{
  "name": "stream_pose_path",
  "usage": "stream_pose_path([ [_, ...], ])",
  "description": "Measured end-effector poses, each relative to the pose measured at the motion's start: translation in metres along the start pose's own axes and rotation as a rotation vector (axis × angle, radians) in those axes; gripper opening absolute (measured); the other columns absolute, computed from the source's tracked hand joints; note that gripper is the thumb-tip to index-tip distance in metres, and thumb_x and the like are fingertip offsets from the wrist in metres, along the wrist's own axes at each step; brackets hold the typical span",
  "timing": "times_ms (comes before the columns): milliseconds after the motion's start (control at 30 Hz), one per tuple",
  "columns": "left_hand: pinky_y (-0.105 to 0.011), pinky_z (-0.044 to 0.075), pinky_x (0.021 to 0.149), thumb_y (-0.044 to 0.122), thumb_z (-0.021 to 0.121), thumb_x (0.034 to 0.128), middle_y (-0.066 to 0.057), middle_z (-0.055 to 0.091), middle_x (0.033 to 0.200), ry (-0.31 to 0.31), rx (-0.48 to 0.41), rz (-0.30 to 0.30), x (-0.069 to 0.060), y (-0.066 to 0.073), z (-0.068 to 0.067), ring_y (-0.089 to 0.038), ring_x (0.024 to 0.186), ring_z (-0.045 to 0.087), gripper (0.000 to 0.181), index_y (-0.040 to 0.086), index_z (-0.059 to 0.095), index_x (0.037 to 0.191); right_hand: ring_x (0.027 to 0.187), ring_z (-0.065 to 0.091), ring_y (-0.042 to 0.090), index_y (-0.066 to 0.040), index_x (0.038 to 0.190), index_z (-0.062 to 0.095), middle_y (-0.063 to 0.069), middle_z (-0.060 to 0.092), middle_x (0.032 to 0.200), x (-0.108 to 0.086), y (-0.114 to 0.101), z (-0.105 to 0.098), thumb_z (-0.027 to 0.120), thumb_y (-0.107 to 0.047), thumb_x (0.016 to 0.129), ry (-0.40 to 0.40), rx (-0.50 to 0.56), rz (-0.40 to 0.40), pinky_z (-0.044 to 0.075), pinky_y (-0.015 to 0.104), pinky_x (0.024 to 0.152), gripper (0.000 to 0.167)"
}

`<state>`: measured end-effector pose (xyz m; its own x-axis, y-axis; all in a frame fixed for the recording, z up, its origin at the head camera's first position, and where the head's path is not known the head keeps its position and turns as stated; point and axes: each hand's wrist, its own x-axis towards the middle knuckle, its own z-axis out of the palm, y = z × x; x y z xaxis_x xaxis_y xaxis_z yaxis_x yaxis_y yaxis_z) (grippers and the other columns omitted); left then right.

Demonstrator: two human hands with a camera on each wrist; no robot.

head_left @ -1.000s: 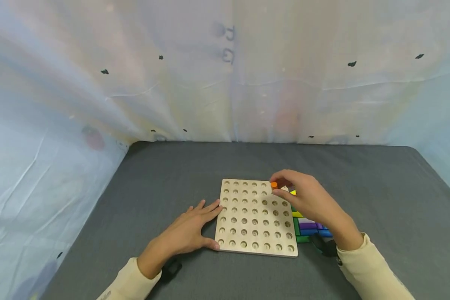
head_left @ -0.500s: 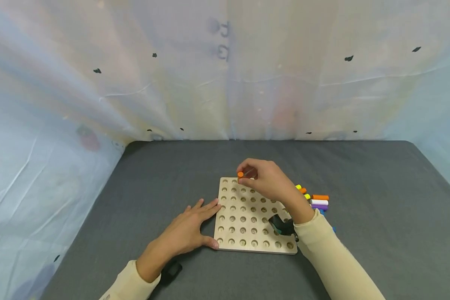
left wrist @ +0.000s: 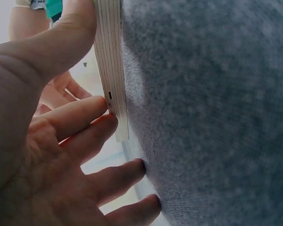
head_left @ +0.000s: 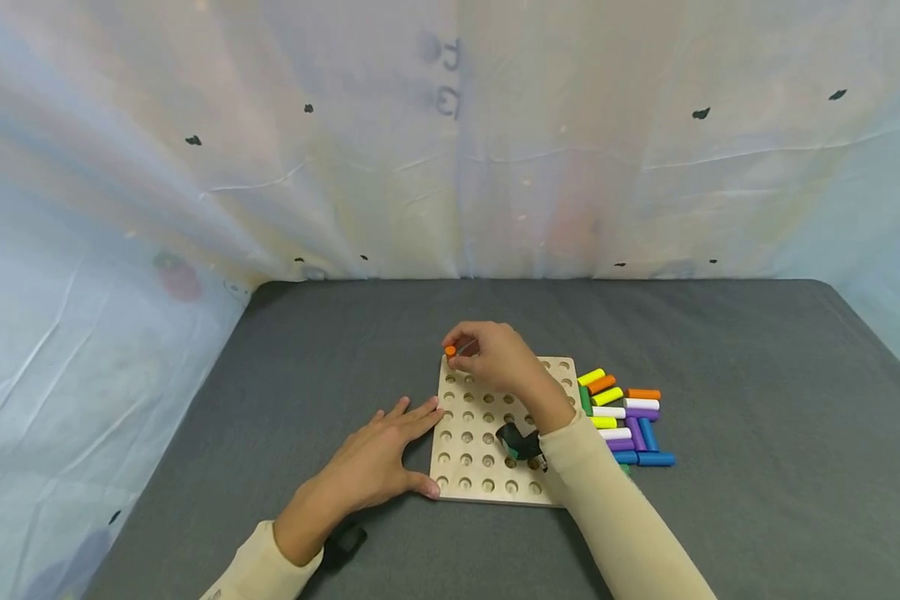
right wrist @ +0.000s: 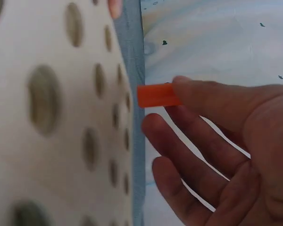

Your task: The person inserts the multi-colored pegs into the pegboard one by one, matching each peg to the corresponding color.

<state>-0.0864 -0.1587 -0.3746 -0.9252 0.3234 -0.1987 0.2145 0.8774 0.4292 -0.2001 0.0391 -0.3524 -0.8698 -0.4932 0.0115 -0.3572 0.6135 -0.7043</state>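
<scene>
A square wooden board [head_left: 476, 450] with rows of round holes lies on the dark cloth. My right hand [head_left: 495, 358] pinches an orange peg [head_left: 451, 352] between thumb and fingertips over the board's far left corner. In the right wrist view the orange peg [right wrist: 158, 95] points at the board's holed face [right wrist: 61, 155], its end close to the surface; whether it touches a hole I cannot tell. My left hand [head_left: 367, 458] lies beside the board's left edge, thumb and fingers spread and touching it. The left wrist view shows fingertips against the board's layered edge [left wrist: 112, 70].
Right of the board lies a loose group of coloured pegs: yellow [head_left: 607, 397], white [head_left: 641, 405], purple [head_left: 621, 445], blue [head_left: 656, 459], orange and green. The right forearm covers the board's near right part. A pale printed curtain [head_left: 532, 208] hangs behind the table.
My right hand has carried the orange peg leftward, from the board's far right side to its far left corner. The pegs at the right have come into view. My left hand has stayed put.
</scene>
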Motion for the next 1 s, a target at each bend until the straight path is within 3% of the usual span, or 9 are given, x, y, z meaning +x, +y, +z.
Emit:
stream_pose_path([
  [233,-0.062,0.028,0.116,0.048,0.088,0.0638,0.014,0.031,0.162,-0.003,-0.003,-0.003,-0.002,0.001,0.001,-0.031,0.153,0.024,0.101,0.032,0.042,0.152,0.104,0.070,0.018,-0.018,0.119,0.070,0.000,0.073,0.112,0.001,0.000,0.007,0.069,-0.021,0.095,0.063,-0.038,-0.023,0.055,0.040,0.088,0.024],
  [567,-0.061,0.028,0.116,0.049,0.088,0.0637,0.015,0.031,0.161,-0.006,0.002,0.001,-0.005,0.001,0.000,-0.031,0.153,0.024,0.101,0.033,0.042,0.152,0.103,0.070,0.018,-0.020,0.118,0.071,-0.001,0.074,0.111,-0.001,-0.001,0.009,0.069,-0.024,0.095,0.065,-0.049,0.019,0.055,0.041,0.089,0.023],
  [800,-0.063,0.028,0.116,0.049,0.088,0.0639,0.013,0.033,0.161,-0.001,0.004,0.003,-0.006,0.001,0.000,-0.031,0.153,0.025,0.100,0.031,0.043,0.152,0.101,0.069,0.018,-0.022,0.119,0.072,-0.002,0.073,0.112,-0.001,0.001,0.009,0.069,-0.025,0.095,0.037,-0.068,0.044,0.055,0.038,0.084,0.024],
  [1000,-0.064,0.028,0.115,0.050,0.088,0.0634,0.015,0.031,0.161,-0.009,0.009,-0.014,-0.006,0.003,-0.001,-0.030,0.153,0.024,0.101,0.033,0.042,0.152,0.115,0.065,0.022,-0.020,0.137,0.061,0.000,0.067,0.130,-0.008,0.008,-0.001,0.064,-0.030,0.098,-0.030,0.012,0.022,0.054,0.041,0.092,0.040],
])
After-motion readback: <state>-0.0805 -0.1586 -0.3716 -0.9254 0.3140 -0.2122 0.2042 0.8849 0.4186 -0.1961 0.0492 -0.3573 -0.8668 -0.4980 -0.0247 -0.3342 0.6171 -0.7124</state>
